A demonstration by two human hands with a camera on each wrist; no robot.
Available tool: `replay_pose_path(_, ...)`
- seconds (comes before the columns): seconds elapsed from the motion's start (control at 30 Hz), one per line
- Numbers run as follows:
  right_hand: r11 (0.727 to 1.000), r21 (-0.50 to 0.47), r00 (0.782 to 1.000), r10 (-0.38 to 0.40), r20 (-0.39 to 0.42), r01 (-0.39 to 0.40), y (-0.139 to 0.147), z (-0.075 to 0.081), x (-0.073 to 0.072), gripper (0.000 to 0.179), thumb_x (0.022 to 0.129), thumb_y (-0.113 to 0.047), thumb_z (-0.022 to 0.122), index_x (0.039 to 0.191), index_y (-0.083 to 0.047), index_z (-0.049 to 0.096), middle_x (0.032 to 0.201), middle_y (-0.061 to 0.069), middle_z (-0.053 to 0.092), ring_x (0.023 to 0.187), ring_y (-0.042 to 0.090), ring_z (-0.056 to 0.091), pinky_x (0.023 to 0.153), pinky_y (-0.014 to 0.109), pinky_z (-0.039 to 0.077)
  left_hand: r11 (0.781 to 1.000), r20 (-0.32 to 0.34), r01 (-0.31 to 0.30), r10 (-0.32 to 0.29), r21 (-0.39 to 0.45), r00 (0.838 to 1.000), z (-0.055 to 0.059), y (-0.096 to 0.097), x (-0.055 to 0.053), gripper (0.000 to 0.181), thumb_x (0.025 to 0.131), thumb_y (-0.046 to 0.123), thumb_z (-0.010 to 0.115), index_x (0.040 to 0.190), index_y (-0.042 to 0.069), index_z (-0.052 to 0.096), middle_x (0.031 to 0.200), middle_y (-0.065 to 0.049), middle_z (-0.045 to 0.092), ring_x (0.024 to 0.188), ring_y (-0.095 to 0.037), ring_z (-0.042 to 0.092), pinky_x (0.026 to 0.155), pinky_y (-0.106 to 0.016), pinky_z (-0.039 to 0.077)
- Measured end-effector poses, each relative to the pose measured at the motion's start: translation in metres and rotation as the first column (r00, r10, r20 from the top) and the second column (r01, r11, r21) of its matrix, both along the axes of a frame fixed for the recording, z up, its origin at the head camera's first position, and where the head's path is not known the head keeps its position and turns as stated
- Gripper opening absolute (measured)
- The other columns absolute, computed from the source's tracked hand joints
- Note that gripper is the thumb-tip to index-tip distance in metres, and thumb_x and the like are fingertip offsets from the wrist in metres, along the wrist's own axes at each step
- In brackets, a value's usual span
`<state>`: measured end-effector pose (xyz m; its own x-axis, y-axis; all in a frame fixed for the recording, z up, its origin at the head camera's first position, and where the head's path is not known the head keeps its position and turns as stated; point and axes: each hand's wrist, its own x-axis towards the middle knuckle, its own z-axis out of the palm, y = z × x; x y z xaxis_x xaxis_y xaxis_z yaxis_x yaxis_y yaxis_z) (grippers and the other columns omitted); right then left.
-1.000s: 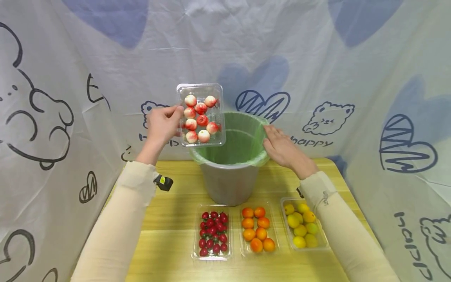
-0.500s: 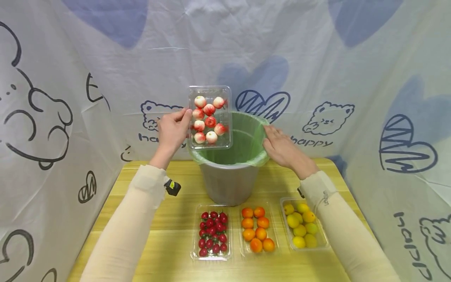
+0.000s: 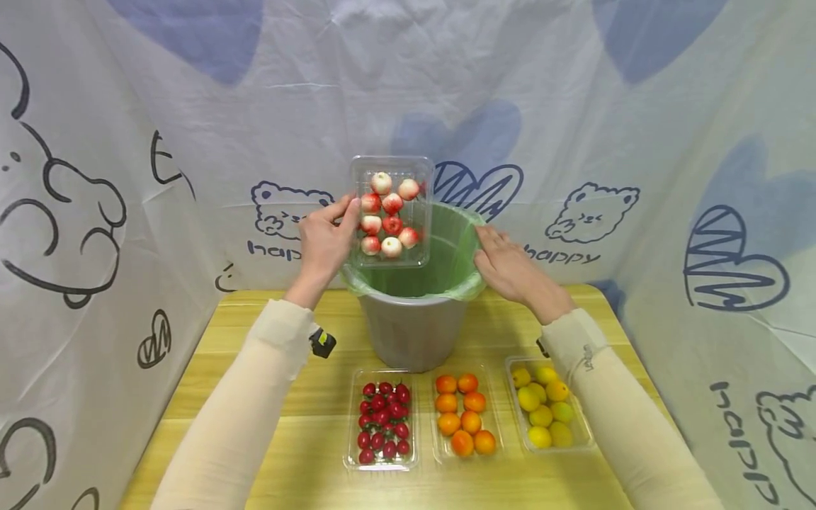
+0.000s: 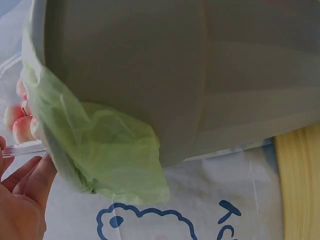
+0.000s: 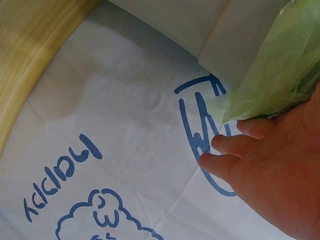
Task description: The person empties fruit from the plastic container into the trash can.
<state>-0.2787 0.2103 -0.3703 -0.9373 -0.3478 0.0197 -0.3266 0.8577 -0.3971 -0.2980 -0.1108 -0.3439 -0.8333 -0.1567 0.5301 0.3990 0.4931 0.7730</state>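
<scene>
A clear plastic box (image 3: 416,214) of small red-and-white apple-like fruits (image 3: 392,205) is pinched at its left edge by my left hand (image 3: 326,239). The box is tilted, its inside facing me, above the left part of a grey bin (image 3: 411,333). A green bag (image 3: 454,244) lines the bin and folds over its rim. My right hand (image 3: 515,270) rests against the bin's right rim. In the right wrist view its fingers (image 5: 235,145) extend beside the green bag (image 5: 280,60). The left wrist view shows the bin's side (image 4: 130,60) and part of the fruits (image 4: 22,129).
In front of the bin, on the wooden table (image 3: 306,439), lie clear boxes of dark red cherry tomatoes (image 3: 389,411), orange fruits (image 3: 470,422) and yellow fruits (image 3: 540,416). Printed white cloth (image 3: 357,85) surrounds the table at the back and sides.
My left hand has moved right with the box of red-and-white fruits, bringing it further over the bin. My right hand has stayed at the rim.
</scene>
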Motion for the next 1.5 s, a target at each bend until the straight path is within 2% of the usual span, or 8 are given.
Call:
replay_pose_path(0.13, 1.0, 0.001, 1.0, 0.001, 0.002, -0.001, -0.001, 0.001, 0.0, 0.067, 0.111, -0.035, 0.017, 0.168, -0.001, 0.008, 0.176, 0.022, 0.007, 0.163, 0.046, 0.007, 0.134, 0.062, 0.006, 1.0, -0.016, 0.021, -0.021, 0.011, 1.0, -0.002, 0.002, 0.0, 0.033, 0.103, 0.029, 0.07, 0.128, 0.009, 0.075, 0.123, -0.018, 0.074, 0.058, -0.013, 0.071, 0.05, -0.011, 0.052)
replay_pose_path(0.23, 1.0, 0.001, 1.0, 0.002, 0.003, -0.002, -0.002, 0.002, 0.001, 0.067, 0.111, -0.035, 0.017, 0.168, -0.001, 0.008, 0.176, 0.022, 0.007, 0.163, 0.045, 0.007, 0.134, 0.061, 0.005, 1.0, -0.008, 0.028, -0.028, 0.011, 1.0, -0.004, 0.002, -0.001, 0.034, 0.103, 0.03, 0.069, 0.129, 0.01, 0.075, 0.124, -0.017, 0.074, 0.056, 0.0, 0.063, 0.049, -0.01, 0.05)
replay_pose_path(0.3, 1.0, -0.001, 1.0, 0.003, 0.004, -0.003, -0.002, 0.002, 0.001, 0.067, 0.111, -0.035, 0.016, 0.168, -0.002, 0.007, 0.177, 0.021, 0.006, 0.163, 0.045, 0.007, 0.135, 0.061, 0.005, 0.999, 0.0, 0.032, -0.032, 0.013, 0.999, -0.004, 0.002, -0.001, 0.034, 0.103, 0.03, 0.069, 0.13, 0.01, 0.074, 0.125, -0.017, 0.074, 0.057, -0.003, 0.065, 0.05, -0.009, 0.051)
replay_pose_path(0.5, 1.0, 0.004, 1.0, 0.004, 0.004, -0.004, -0.002, 0.002, 0.002, 0.067, 0.111, -0.035, 0.016, 0.168, -0.002, 0.007, 0.177, 0.021, 0.006, 0.163, 0.045, 0.007, 0.135, 0.06, 0.005, 1.0, 0.008, 0.026, -0.026, 0.017, 1.0, -0.007, 0.0, -0.001, 0.034, 0.104, 0.03, 0.067, 0.131, 0.011, 0.074, 0.125, -0.018, 0.074, 0.07, -0.032, 0.077, 0.051, -0.008, 0.05)
replay_pose_path(0.6, 1.0, 0.001, 1.0, 0.001, -0.002, -0.001, -0.003, 0.003, 0.002, 0.067, 0.111, -0.035, 0.016, 0.168, -0.001, 0.008, 0.177, 0.021, 0.006, 0.164, 0.044, 0.006, 0.135, 0.06, 0.006, 1.0, 0.005, 0.02, -0.02, 0.011, 1.0, -0.007, 0.0, -0.002, 0.035, 0.104, 0.031, 0.067, 0.132, 0.011, 0.073, 0.127, -0.018, 0.073, 0.074, -0.035, 0.078, 0.052, -0.007, 0.05)
replay_pose_path(0.87, 1.0, -0.003, 1.0, -0.003, -0.006, 0.003, -0.003, 0.002, 0.002, 0.068, 0.111, -0.036, 0.017, 0.168, -0.001, 0.009, 0.177, 0.021, 0.007, 0.164, 0.044, 0.007, 0.135, 0.06, 0.007, 1.0, 0.0, 0.013, -0.013, 0.009, 1.0, -0.007, 0.0, -0.002, 0.036, 0.104, 0.032, 0.067, 0.132, 0.01, 0.072, 0.125, -0.018, 0.074, 0.072, -0.031, 0.076, 0.051, -0.008, 0.048)
replay_pose_path(1.17, 1.0, -0.007, 1.0, 0.001, -0.011, -0.001, -0.002, 0.0, 0.001, 0.067, 0.111, -0.035, 0.017, 0.168, 0.0, 0.009, 0.176, 0.023, 0.007, 0.163, 0.045, 0.008, 0.135, 0.06, 0.007, 0.999, -0.059, 0.01, -0.008, 0.037, 0.998, -0.01, 0.001, -0.003, 0.033, 0.103, 0.031, 0.069, 0.131, 0.013, 0.074, 0.123, -0.014, 0.076, 0.075, -0.03, 0.075, 0.054, -0.006, 0.046)
replay_pose_path(1.5, 1.0, -0.013, 1.0, -0.003, -0.006, 0.003, -0.001, 0.0, 0.0, 0.067, 0.111, -0.035, 0.019, 0.168, 0.0, 0.009, 0.176, 0.023, 0.008, 0.163, 0.046, 0.008, 0.135, 0.061, 0.008, 0.999, -0.122, 0.03, -0.025, 0.038, 0.992, -0.013, 0.004, -0.002, 0.031, 0.102, 0.026, 0.072, 0.129, 0.011, 0.074, 0.121, -0.013, 0.076, 0.069, -0.015, 0.066, 0.059, -0.006, 0.047)
